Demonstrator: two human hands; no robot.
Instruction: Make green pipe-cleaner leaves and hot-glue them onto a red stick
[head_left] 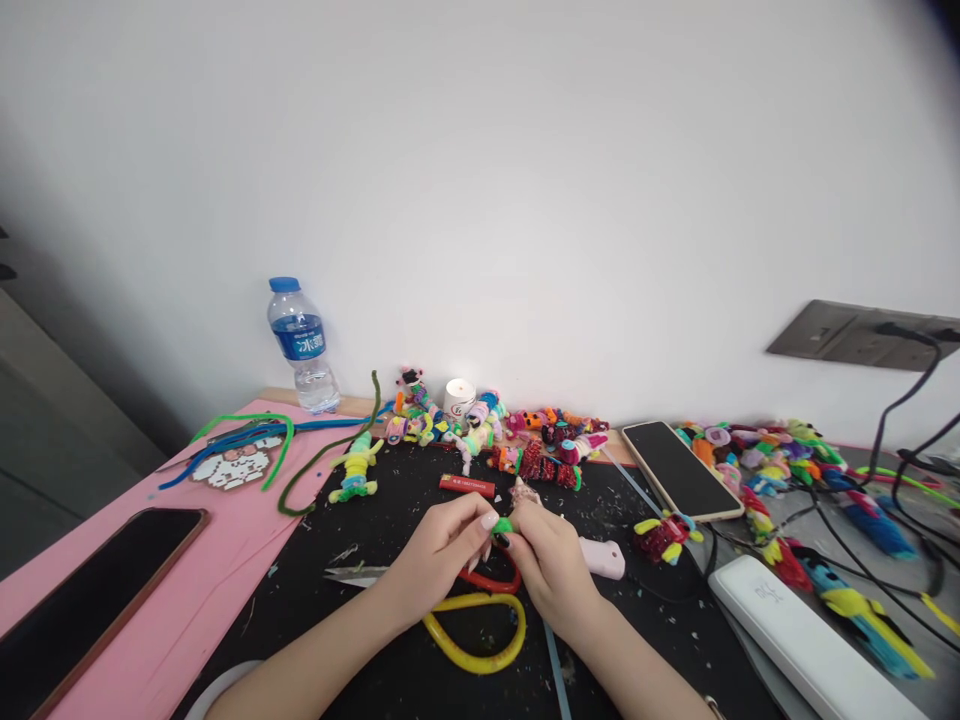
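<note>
My left hand and my right hand meet above the black mat, fingertips closed on a small bright green fuzzy piece, seemingly pipe cleaner. Fingers hide part of its shape. Just below lie scissors with a yellow handle loop and a red one; their blades poke out left of my left wrist. A pale pink handled tool rests beside my right hand, mostly covered. Beyond the fingers sits a red lighter-like bar. Left of it lies a yellow-green pipe-cleaner figure.
Several colourful pipe-cleaner figures line the wall, around a paper cup. A water bottle stands back left, near loose blue pipe cleaners. Phones lie left and right. A white power bank and cables occupy the right.
</note>
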